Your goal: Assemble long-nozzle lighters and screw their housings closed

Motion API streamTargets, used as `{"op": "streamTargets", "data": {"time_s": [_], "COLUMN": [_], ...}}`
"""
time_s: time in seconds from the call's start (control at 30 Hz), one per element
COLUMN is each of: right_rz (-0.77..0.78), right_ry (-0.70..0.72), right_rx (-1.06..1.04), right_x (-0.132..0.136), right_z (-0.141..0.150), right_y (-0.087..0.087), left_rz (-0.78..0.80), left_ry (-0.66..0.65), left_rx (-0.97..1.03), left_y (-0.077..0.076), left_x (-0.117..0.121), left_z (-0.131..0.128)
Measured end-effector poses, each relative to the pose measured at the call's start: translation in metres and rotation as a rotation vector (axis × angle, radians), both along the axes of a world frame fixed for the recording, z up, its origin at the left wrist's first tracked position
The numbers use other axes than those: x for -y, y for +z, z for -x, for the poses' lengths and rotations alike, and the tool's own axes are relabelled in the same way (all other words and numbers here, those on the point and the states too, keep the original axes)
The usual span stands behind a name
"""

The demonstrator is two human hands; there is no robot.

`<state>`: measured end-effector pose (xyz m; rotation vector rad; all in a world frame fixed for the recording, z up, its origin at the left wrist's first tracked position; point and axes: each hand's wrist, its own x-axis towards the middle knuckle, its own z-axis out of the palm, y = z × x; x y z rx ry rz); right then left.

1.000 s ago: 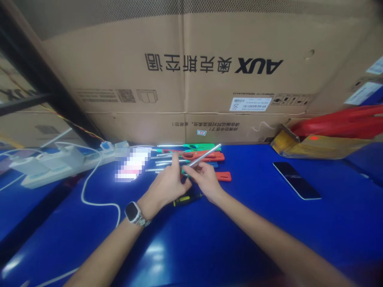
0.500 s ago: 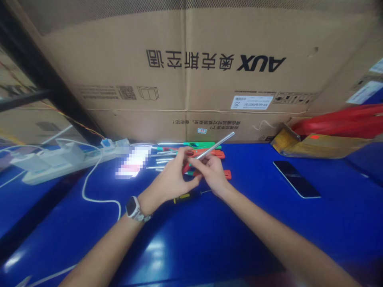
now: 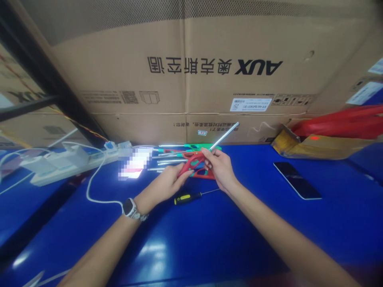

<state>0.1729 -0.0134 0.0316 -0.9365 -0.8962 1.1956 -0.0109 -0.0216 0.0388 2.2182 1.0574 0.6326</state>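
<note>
My left hand (image 3: 164,184) is closed round the red handle of a long-nosed lighter (image 3: 191,162). My right hand (image 3: 222,170) pinches the same lighter where the handle meets its silver tube, which slants up and to the right. Under and behind both hands lie several more long-nosed lighters, with tubes toward the left; a green one (image 3: 206,146) is at the back. Closer to me is a black and yellow screwdriver (image 3: 188,198), its thin shaft running toward my right wrist.
A lit phone screen (image 3: 136,162) and a white power strip (image 3: 44,177) with chargers and cables sit on the left. At the right are a dark phone (image 3: 296,179) and a cardboard tray (image 3: 323,147) with red material. A large cardboard box (image 3: 185,87) stands along the back.
My left hand has shifted down the handle, exposing the red grip. The tube now points slightly higher, and the right hand has moved a little to the right.
</note>
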Motion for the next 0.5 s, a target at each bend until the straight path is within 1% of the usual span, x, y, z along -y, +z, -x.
{"op": "streamTargets", "data": {"time_s": [0.1,0.2,0.27,0.37,0.4,0.43,0.5], "right_rz": [-0.022,-0.116,-0.163,-0.150,-0.127,-0.112,-0.143], "right_ry": [0.046,0.175,0.215,0.199,0.241,0.286,0.322], "right_rx": [0.115,0.217,0.245,0.262,0.272,0.307,0.497], "right_x": [0.005,0.011,0.011,0.005,0.003,0.001,0.001], "right_z": [0.003,0.009,0.010,0.001,-0.005,-0.011,-0.022], "right_y": [0.000,-0.004,-0.006,-0.002,0.001,0.004,0.012], "left_rz": [0.083,0.137,0.137,0.095,0.070,0.008,-0.140], "left_ry": [0.017,0.046,0.071,0.091,0.125,0.203,0.376], "left_rx": [0.063,0.123,0.142,0.152,0.188,0.261,0.413], "left_y": [-0.005,-0.009,-0.008,-0.002,0.001,0.004,0.009], "left_x": [0.004,0.008,0.007,-0.002,-0.007,-0.012,-0.018], "left_z": [-0.010,-0.015,-0.011,0.007,0.016,0.024,0.039]}}
